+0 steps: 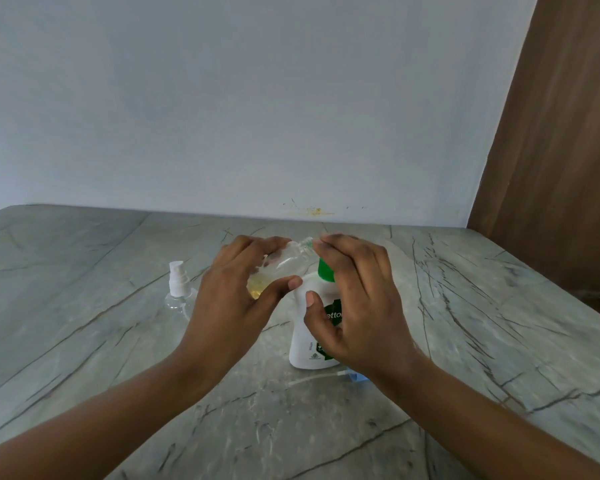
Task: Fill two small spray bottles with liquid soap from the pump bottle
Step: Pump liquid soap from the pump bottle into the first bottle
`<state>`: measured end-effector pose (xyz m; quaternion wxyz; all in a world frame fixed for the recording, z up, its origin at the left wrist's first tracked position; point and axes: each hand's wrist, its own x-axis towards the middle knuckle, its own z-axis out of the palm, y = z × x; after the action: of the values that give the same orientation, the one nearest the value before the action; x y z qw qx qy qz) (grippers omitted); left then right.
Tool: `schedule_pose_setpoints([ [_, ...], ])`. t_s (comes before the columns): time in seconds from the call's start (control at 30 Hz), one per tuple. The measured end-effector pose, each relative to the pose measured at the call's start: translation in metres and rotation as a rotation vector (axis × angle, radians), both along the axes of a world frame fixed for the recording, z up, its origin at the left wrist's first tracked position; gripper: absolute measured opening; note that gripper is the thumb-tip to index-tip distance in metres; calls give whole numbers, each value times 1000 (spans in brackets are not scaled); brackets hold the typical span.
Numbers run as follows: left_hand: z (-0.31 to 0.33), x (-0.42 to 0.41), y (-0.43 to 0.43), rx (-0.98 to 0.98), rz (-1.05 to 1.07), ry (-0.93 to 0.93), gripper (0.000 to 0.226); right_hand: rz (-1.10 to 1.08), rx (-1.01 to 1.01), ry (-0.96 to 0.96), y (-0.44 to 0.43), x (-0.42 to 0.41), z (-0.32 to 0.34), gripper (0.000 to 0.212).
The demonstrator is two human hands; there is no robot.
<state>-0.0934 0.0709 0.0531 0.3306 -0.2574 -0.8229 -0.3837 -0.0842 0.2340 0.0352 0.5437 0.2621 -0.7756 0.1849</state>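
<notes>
My left hand (232, 289) holds a small clear spray bottle (284, 263) without its cap, tilted with its open neck pointing right towards the pump spout. Yellowish soap sits in its lower end. A white pump bottle (310, 337) with a green pump head (324, 270) and a green label stands upright on the marble table. My right hand (354, 299) lies over the pump head, fingers curved down on it, thumb against the bottle's front. A second small clear spray bottle (178, 289) with its white sprayer on stands to the left, partly hidden by my left hand.
A loose sprayer cap with a thin dip tube (321, 375) lies on the grey marble table (84, 341) just in front of the pump bottle, part hidden under my right wrist. A pale wall runs behind; a brown wooden panel (551, 168) stands at the right.
</notes>
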Motion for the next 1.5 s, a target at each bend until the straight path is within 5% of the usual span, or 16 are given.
schedule_pose_setpoints([
  [0.83,10,2,0,45,-2,-3,36,-97,158,53,10,2,23,33],
  [1.5,-7,-1,0,-14,2,11,43,4,28,54,3,-2,1,36],
])
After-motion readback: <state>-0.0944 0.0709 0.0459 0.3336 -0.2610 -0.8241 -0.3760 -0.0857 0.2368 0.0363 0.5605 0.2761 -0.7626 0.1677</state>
